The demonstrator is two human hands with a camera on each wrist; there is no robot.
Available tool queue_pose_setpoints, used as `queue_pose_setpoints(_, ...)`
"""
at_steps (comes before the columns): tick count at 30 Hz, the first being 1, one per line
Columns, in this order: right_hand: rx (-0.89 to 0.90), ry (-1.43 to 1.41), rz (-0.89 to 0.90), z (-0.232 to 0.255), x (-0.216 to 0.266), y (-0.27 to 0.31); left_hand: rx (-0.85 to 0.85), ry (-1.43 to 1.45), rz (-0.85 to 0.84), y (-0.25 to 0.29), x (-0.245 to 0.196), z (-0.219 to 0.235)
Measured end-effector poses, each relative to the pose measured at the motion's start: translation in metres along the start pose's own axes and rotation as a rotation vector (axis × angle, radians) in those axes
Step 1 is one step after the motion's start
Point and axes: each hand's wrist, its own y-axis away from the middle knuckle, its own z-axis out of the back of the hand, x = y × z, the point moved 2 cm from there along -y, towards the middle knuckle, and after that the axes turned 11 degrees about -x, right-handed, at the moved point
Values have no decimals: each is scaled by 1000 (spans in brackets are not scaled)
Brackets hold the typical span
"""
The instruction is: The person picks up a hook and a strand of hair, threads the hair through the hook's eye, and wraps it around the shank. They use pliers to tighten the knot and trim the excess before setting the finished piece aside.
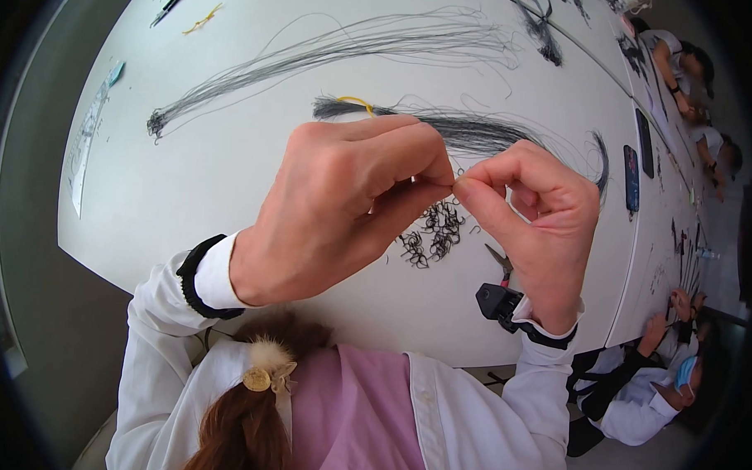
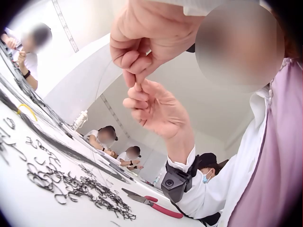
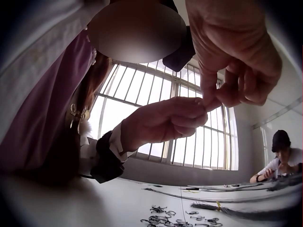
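Note:
Both hands are raised over the table, fingertips meeting. My left hand point(image 1: 344, 201) pinches between thumb and forefinger; a thin line point(image 2: 100, 78) curves down beside it in the left wrist view. From the other side, the right hand point(image 1: 538, 216) pinches at the same spot with thumb and forefinger. The fingertips mostly hide what is between them, and I cannot tell whether a hook is there. Below the hands lies a heap of small dark fish hooks point(image 1: 443, 225). Behind it stretches a bundle of dark line point(image 1: 479, 132) with a yellow tie point(image 1: 356, 101).
Red-handled pliers point(image 2: 161, 209) lie beside the hooks, near the right wrist. A looser bundle of line point(image 1: 266, 69) spans the far table, with a black pen point(image 1: 172, 4) at the far left. A phone point(image 1: 631, 178) lies at right. Other people sit along the right side.

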Motion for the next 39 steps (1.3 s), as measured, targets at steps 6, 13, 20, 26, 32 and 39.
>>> queue_pose_setpoints(6, 36, -46, 12, 4, -2, -4, -8, 26, 15, -1, 0, 4)
queue_pose_setpoints(13, 67, 46, 6, 16, 14, -1, 27, 21, 43, -1, -5, 6)
queue_pose_setpoints(20, 84, -188, 42, 11, -4, -8, 106, 196, 162, -1, -11, 8)
queue_pose_setpoints(26, 231, -498, -170, -5, -12, -4, 0, 241, 205, -1, -13, 13)
queue_pose_setpoints(32, 89, -250, 86, -10, -2, 3, -119, -14, 21, -2, -15, 15)
queue_pose_setpoints(39, -187, 271, 816, -4, 17, 13, -141, -159, -124, -2, -17, 14)
